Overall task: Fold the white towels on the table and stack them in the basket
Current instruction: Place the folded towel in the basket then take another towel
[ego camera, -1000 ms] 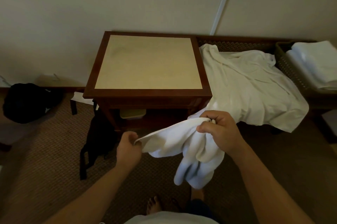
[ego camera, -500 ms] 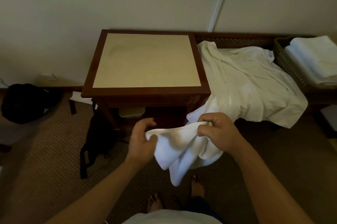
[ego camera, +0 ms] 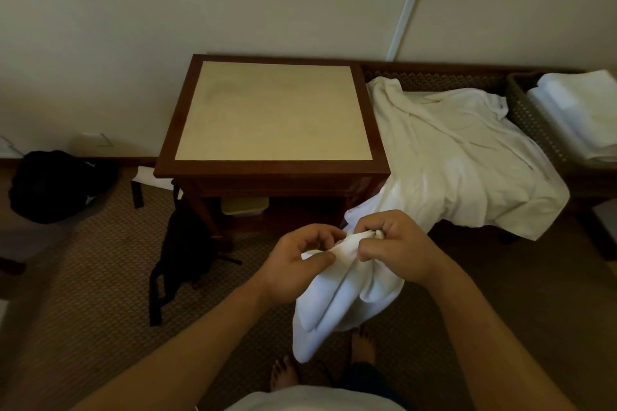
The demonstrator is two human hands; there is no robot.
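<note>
A small white towel (ego camera: 337,303) hangs bunched in front of me, below the table's front edge. My right hand (ego camera: 397,250) grips its top edge in a fist. My left hand (ego camera: 297,263) pinches the same edge between thumb and fingers, right beside the right hand. A large white towel (ego camera: 460,156) lies crumpled over the low bench to the right of the square wooden table (ego camera: 273,166). The woven basket (ego camera: 531,116) stands at the far right with folded white towels (ego camera: 581,113) stacked inside.
The table has a pale inset top with nothing on it. A black bag (ego camera: 180,253) leans against its left leg and another black bag (ego camera: 50,183) lies on the carpet at the far left. My bare feet show below the towel.
My left hand let go of the towel's far corner, moved right and took hold of the edge beside my right hand. The towel now hangs gathered instead of stretched.
</note>
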